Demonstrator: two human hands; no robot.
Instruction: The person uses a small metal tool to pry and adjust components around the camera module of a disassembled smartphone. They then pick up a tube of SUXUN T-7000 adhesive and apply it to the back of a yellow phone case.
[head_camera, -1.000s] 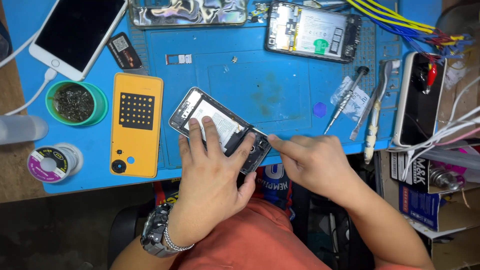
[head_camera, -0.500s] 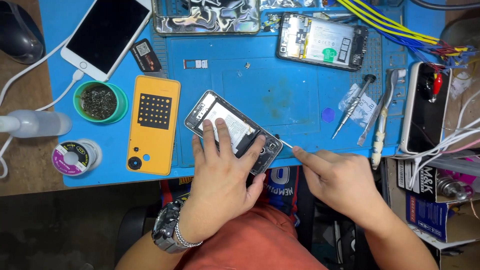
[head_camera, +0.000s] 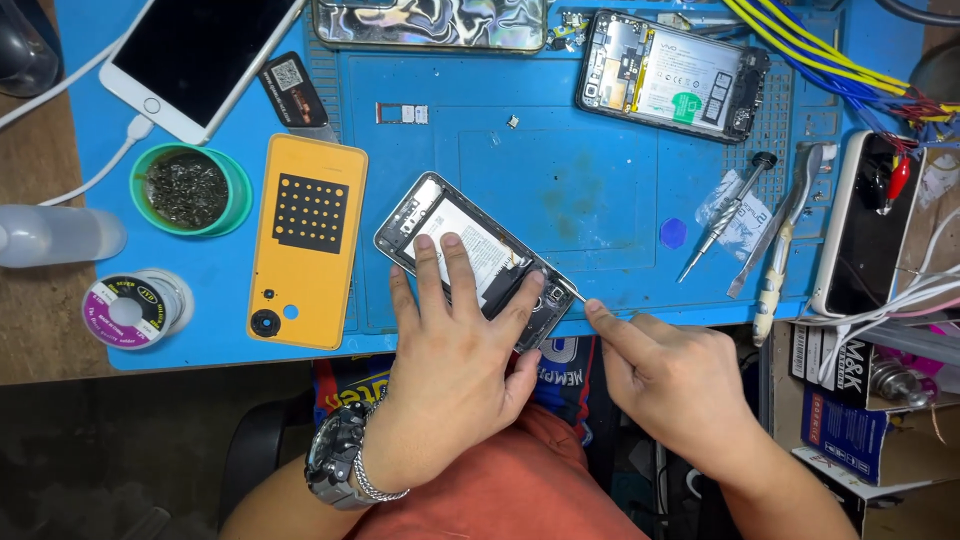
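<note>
An opened phone (head_camera: 440, 225) with its back off lies slantwise on the blue work mat (head_camera: 600, 190). My left hand (head_camera: 450, 350) presses flat on the phone's lower half, fingers spread over the battery. A metal wristwatch (head_camera: 335, 465) is on that wrist. My right hand (head_camera: 670, 385) is just to the right of the phone and pinches a thin metal tool (head_camera: 576, 294). The tool's tip touches the phone's lower right corner.
A yellow back cover (head_camera: 308, 240) lies left of the phone. Beyond it are a green tub (head_camera: 190, 190), a solder spool (head_camera: 130, 310) and a white phone (head_camera: 200, 60) on a cable. A second opened phone (head_camera: 670, 80), a screwdriver (head_camera: 725, 220) and tweezers (head_camera: 790, 240) lie right.
My right hand has drawn back a little to the right, from over the phone's lower end to its corner. My left hand has stayed pressed on the phone.
</note>
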